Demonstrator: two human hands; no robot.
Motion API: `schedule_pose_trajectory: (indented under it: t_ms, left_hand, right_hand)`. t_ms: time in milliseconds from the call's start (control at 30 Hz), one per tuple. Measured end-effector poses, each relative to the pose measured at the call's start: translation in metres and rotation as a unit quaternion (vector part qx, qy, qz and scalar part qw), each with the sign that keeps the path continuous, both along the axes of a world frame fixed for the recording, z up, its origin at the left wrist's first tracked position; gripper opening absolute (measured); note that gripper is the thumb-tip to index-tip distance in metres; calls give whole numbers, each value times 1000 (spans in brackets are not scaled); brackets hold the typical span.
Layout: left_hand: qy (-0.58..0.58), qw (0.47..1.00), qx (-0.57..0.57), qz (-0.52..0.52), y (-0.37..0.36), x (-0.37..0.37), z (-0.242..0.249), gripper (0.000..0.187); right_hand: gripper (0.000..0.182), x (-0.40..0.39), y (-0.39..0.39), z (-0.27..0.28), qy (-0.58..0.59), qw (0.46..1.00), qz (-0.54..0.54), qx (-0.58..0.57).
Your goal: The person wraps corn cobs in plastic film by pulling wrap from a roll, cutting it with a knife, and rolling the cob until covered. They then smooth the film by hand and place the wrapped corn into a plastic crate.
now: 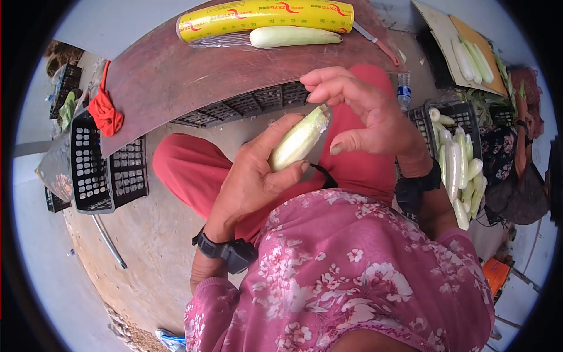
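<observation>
My left hand (253, 167) is closed around a pale green zucchini (298, 139), held above my lap with its stem end pointing up and to the right. Clear film glints around that stem end. My right hand (372, 114) is beside the tip, its fingers apart and curved, gripping nothing. On the reddish-brown table (170, 82) in front of me lies another pale zucchini (293, 37). Behind it is a big roll of cling film (267, 19) with a yellow printed wrapping, and clear film shows along its lower edge.
A knife (380, 47) with a pink handle lies at the table's right end. To my right, a black crate (419, 120) carries several zucchinis (460, 167). Black crates (91, 170) and a red cloth (105, 111) are at the left. Another person (516, 158) sits far right.
</observation>
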State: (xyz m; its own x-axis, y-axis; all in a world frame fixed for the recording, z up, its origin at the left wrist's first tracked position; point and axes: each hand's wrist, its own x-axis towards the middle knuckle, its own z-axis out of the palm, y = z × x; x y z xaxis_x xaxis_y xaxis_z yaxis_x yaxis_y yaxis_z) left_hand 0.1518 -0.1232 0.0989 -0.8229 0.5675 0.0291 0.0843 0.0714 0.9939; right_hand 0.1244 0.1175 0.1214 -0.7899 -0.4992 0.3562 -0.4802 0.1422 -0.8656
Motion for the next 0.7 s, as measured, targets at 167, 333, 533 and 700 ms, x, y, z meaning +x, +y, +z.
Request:
schedule_pose_trajectory:
  t_ms: [167, 333, 533, 700]
  left_hand:
    - [-98, 994, 51, -19, 0, 0, 2, 63]
    - [-170, 979, 103, -32, 1, 2, 5, 64]
    - [-269, 956, 115, -26, 1, 0, 10, 66]
    - [-280, 952, 124, -12, 5, 0, 10, 79]
  right_hand:
    - [41, 8, -16, 7, 68, 996, -56, 19]
    - [30, 5, -18, 1, 81, 994, -62, 28]
    - [19, -4, -18, -11, 73, 994, -60, -55]
    - [14, -1, -23, -4, -123, 977, -97, -142]
